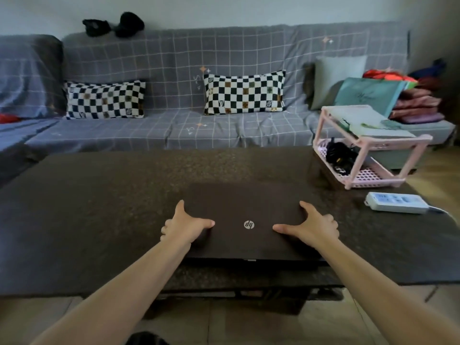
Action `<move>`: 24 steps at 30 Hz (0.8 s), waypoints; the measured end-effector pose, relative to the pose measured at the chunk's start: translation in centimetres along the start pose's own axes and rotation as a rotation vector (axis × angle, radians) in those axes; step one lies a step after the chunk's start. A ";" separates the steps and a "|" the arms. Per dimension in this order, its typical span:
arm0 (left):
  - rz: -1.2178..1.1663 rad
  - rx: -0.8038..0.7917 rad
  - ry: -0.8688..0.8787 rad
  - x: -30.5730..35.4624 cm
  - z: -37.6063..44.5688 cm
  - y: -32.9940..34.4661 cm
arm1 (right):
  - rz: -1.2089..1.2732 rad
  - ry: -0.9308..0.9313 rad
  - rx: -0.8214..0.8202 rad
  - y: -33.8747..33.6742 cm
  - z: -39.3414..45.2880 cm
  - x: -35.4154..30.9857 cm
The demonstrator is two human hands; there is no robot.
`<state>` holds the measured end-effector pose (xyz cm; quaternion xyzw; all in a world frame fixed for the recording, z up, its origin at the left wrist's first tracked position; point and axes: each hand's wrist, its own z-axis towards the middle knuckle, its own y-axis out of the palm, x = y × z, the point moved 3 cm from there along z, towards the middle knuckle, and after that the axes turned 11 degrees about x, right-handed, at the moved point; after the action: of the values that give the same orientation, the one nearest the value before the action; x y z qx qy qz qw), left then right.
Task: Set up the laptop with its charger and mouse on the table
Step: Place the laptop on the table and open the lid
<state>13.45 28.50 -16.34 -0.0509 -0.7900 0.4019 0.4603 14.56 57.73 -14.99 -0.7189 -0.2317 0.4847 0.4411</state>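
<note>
A closed dark laptop (245, 205) with a silver logo lies flat on the dark table (99, 207), near its front edge. My left hand (185, 225) grips the laptop's left side, thumb on the lid and fingers curled under the edge. My right hand (312, 225) grips the right side the same way. A black bundle of cable, probably the charger (337, 155), sits on the lower shelf of a pink plastic rack (373, 175) at the table's back right. No mouse is visible.
A white power strip (395, 202) lies on the table right of the laptop, its cord running off the right edge. Behind the table stands a grey checked sofa (174, 95) with cushions and folded fabrics. Wooden floor shows below.
</note>
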 end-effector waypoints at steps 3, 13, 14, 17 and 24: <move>0.001 -0.001 -0.006 0.2 -0.3 0.8 | -0.008 -0.009 0.002 -0.3 0.6 0.9; 0.496 0.031 0.274 1.2 -2.9 0.5 | -0.245 -0.186 -0.039 0.1 0.9 -0.4; 0.584 0.031 0.446 1.7 -3.7 0.7 | -0.324 -0.248 -0.017 0.1 0.4 -0.8; 0.670 -0.286 0.931 2.3 -6.7 2.5 | -0.337 -0.547 0.002 0.8 -2.1 -2.2; 0.843 -0.386 1.237 2.4 -8.3 4.2 | -0.350 -0.746 -0.247 1.4 -4.0 -1.5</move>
<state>17.24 37.35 -15.45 -0.6420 -0.3589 0.2970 0.6089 17.34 54.23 -14.89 -0.4918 -0.5500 0.5980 0.3131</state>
